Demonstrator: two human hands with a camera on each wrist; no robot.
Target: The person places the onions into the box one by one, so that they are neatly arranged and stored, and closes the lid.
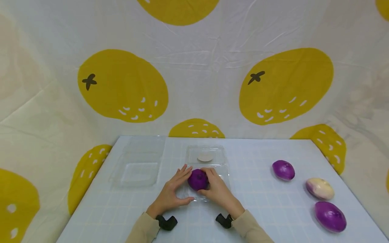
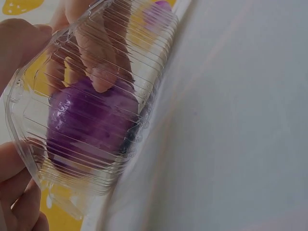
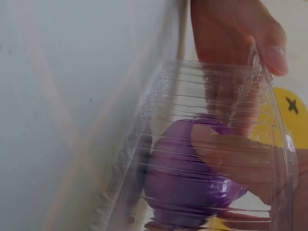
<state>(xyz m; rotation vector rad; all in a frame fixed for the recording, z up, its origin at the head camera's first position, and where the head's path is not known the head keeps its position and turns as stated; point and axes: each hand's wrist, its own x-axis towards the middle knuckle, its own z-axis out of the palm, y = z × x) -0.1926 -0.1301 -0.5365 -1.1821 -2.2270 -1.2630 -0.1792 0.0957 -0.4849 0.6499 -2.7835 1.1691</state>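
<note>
A purple onion point(image 1: 198, 180) sits over the base of a small clear plastic clamshell box point(image 1: 224, 167) in the middle of the table. My right hand point(image 1: 218, 189) grips the onion from the right, its thumb in front and its fingers behind. On the left side my left hand point(image 1: 173, 191) spreads its fingers, their tips beside the onion. Its thumb reaches the box's front rim. Through the ribbed plastic the onion point(image 2: 94, 122) shows in the left wrist view, with right-hand fingers on it. The right wrist view also shows the onion point(image 3: 180, 178) behind the plastic wall.
The box's lid point(image 1: 191, 153) lies open at the back, with a pale oval point(image 1: 205, 157) on it. A larger clear container point(image 1: 141, 172) stands at the left. To the right lie two purple onions point(image 1: 283, 170) and a white-and-purple one point(image 1: 320, 188). A patterned cloth hangs behind.
</note>
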